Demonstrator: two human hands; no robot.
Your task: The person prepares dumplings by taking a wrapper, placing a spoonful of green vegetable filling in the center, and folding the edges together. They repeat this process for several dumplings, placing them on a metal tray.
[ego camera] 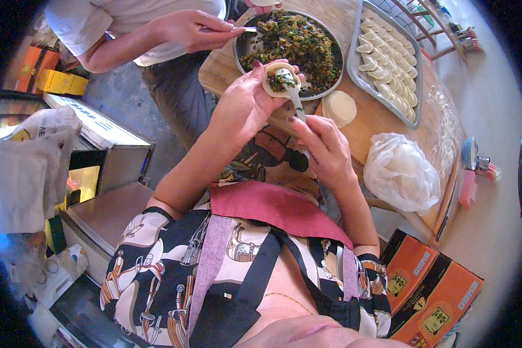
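A round dough wrapper [267,87] with chopped green filling [278,80] on it rests in my left hand [248,98], beside the near rim of a large metal bowl [340,76]. My right hand [326,145] grips a pale spoon [296,102], its tip on the filling. The bowl holds more chopped green and brown filling. Just right of the bowl lies a stack of round wrappers [339,108]. Farther right, a grey tray [354,69] carries rows of folded dumplings [387,65].
A co-worker's hand [204,30] holds a utensil over the bowl's left side. A clear plastic bag [400,172] with pale contents sits on the wooden table [361,135], near a floured patch [443,117]. Orange boxes [435,300] stand at lower right, a metal cabinet [113,209] at left.
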